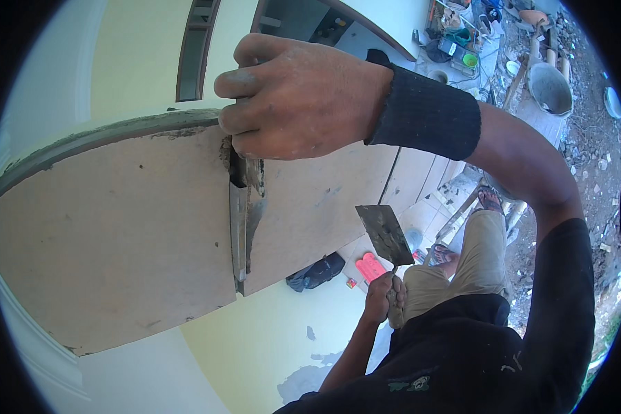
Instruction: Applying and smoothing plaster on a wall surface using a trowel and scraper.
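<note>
In the head view the left hand [386, 295] had fingers closed round the trowel [385, 233] beside the trousers [424, 281], while the right hand [290, 96] seemed clenched on a metal tool [239, 228] over the board [117, 241] — a slackened grip could have dropped either.

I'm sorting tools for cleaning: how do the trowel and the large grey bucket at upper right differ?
The trowel has a flat, angular blade; the bucket is round and hollow. The trowel is gripped in the left hand; the bucket sits apart from both hands. Both look grey.
</note>
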The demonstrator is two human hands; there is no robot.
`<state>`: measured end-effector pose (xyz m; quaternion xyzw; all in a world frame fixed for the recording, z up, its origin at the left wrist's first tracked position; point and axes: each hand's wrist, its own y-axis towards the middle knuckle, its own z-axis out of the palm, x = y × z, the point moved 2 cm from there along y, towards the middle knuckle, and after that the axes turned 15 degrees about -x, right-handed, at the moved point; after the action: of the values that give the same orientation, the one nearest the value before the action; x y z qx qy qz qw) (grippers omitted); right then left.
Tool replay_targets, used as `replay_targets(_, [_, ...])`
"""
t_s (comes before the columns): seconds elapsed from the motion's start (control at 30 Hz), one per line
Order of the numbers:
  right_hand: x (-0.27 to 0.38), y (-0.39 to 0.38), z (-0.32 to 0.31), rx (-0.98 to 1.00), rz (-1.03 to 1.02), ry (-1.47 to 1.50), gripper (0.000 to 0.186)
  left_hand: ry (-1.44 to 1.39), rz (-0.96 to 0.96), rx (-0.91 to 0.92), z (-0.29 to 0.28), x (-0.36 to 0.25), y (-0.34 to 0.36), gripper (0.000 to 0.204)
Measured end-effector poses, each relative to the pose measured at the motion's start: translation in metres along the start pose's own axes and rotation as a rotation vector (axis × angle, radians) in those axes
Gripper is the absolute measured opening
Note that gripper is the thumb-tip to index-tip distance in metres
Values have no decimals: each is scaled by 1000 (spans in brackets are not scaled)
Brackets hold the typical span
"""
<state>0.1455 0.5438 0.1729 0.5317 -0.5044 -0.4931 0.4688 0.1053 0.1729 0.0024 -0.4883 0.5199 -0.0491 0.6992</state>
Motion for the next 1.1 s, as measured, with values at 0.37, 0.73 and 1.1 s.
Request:
replay_targets(0.37, [3, -10, 17, -296, -240, -121, 14, -16, 31, 4, -10, 8, 4, 28])
replay_targets(0.73, [9, -50, -38, -310, 90, 109, 7, 23, 33, -16, -27, 34, 15, 35])
replay_targets(1.1, [55, -204, -73, -170, 685, 68, 21, 70, 21, 69, -6, 37, 52, 50])
